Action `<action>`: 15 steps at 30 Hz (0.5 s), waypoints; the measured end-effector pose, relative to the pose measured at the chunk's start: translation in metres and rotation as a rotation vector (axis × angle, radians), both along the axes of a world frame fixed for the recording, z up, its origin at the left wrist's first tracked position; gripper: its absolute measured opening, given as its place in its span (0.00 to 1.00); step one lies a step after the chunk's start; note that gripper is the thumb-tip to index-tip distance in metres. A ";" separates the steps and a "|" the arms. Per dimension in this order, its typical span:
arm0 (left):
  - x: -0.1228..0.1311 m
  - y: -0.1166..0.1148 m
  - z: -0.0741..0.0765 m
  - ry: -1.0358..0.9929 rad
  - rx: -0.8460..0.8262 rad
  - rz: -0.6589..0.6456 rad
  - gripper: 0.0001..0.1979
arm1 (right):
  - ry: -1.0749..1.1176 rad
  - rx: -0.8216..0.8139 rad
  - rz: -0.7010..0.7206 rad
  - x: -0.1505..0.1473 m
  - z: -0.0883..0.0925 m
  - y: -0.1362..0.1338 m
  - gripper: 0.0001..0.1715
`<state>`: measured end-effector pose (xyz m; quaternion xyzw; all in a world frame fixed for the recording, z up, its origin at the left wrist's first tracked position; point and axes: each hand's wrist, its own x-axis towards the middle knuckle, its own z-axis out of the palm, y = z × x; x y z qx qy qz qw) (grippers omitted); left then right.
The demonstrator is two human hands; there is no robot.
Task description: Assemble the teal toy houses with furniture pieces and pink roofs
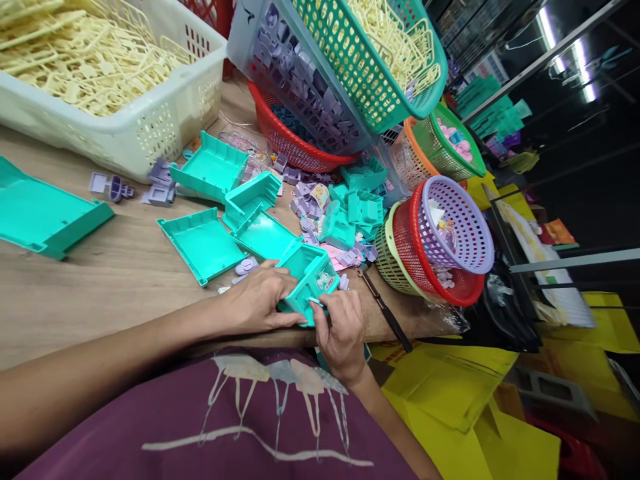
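Observation:
My left hand [257,300] grips a small teal plastic box [307,270] at the near edge of the wooden table [100,280]. My right hand [343,330] pinches a thin teal piece [316,303] against the box's near side. A sticker with a cartoon figure shows on the box's front. Open teal trays [203,243] lie just beyond my left hand, with small lilac parts [245,267] beside them.
A white basket [115,80] of cream plastic sprues stands back left. Tilted grey and teal baskets [350,60] and a red one sit behind. Nested round baskets [440,240] stand to the right. A black tool [385,310] lies by my right hand. Yellow cartons [450,387] lie below.

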<state>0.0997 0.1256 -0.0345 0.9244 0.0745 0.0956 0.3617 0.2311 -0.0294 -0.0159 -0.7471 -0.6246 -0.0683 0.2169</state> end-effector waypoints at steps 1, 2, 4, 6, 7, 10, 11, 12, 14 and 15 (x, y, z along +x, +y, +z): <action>0.000 0.000 0.001 0.011 -0.003 -0.006 0.19 | -0.003 0.004 0.007 0.000 0.000 0.000 0.07; 0.000 0.000 0.001 0.022 -0.006 -0.008 0.19 | -0.005 0.007 0.009 -0.001 -0.001 0.001 0.07; -0.001 0.000 0.003 0.040 -0.008 -0.006 0.19 | -0.021 0.002 0.003 -0.001 -0.002 0.002 0.08; -0.002 0.000 0.004 0.050 -0.009 -0.008 0.19 | -0.051 -0.023 -0.003 -0.002 -0.001 0.002 0.10; -0.002 0.000 0.004 0.050 -0.010 -0.014 0.19 | -0.070 -0.038 -0.002 -0.002 -0.001 0.003 0.10; -0.001 0.000 0.004 0.043 -0.006 -0.024 0.18 | -0.122 -0.072 0.019 -0.002 0.003 0.004 0.11; -0.001 0.000 0.004 0.041 -0.002 -0.025 0.18 | -0.136 -0.078 0.027 -0.001 0.004 0.005 0.11; -0.001 0.001 0.004 0.043 0.001 -0.024 0.18 | -0.150 -0.081 0.032 0.000 0.005 0.005 0.11; 0.000 0.001 0.005 0.057 0.001 -0.023 0.18 | -0.172 -0.082 0.035 0.001 0.007 0.006 0.12; 0.001 0.001 0.005 0.066 0.000 -0.025 0.17 | -0.179 -0.082 0.036 0.001 0.007 0.007 0.12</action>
